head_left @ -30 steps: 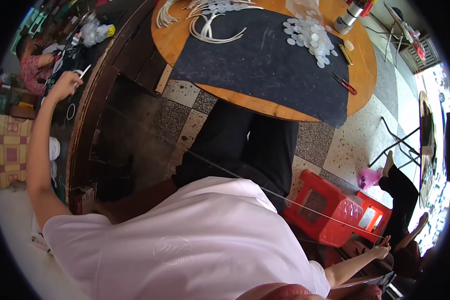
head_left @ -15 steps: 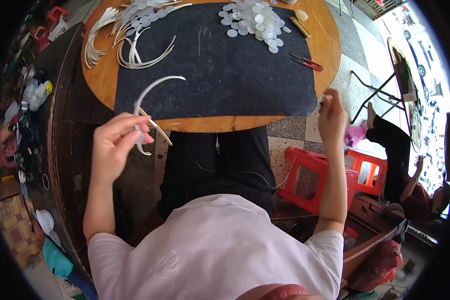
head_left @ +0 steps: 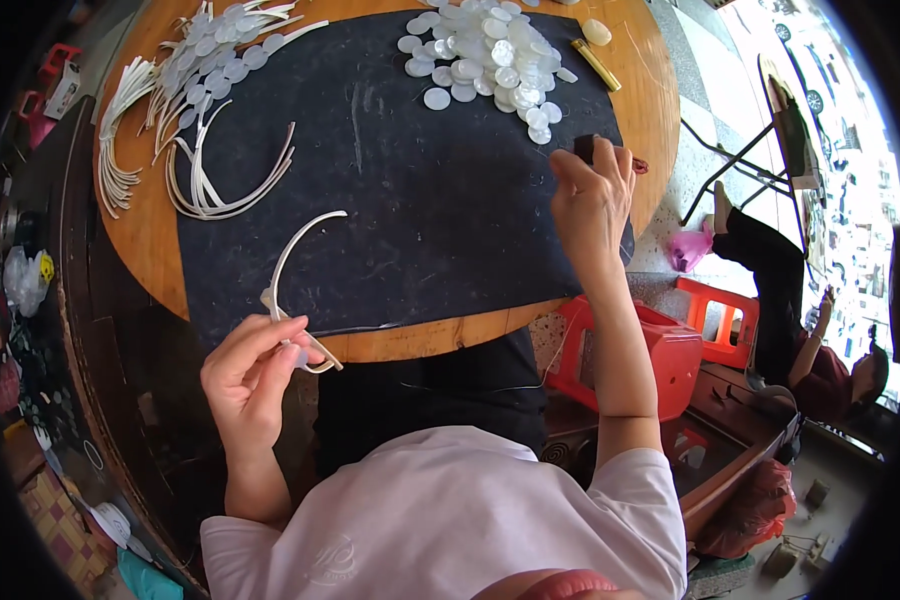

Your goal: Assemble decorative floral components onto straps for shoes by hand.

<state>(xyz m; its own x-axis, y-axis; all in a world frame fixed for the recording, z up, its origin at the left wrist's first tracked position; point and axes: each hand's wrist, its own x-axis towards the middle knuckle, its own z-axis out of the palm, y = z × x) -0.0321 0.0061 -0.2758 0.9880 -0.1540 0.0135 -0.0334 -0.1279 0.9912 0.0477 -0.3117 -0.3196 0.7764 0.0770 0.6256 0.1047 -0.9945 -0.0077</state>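
At far left, a bundle of curved white strips [head_left: 122, 140] lies on the wooden tabletop [head_left: 150, 255]. Next, over the near edge of the black mat [head_left: 400, 220], the left hand [head_left: 248, 378] pinches one curved white strip [head_left: 288, 248] between thumb and forefinger, with a translucent disc [head_left: 301, 357] at the fingertips; the strip's long axis arcs up and away, its tip bending right. Farther right, past the pile of translucent discs [head_left: 495, 65], the right hand [head_left: 592, 205] is over the mat, fingers bent, tips hidden: I cannot tell whether they grip anything. A red tool handle [head_left: 641, 166] shows just right of those fingers, well apart from the left hand; its long axis is too covered to judge.
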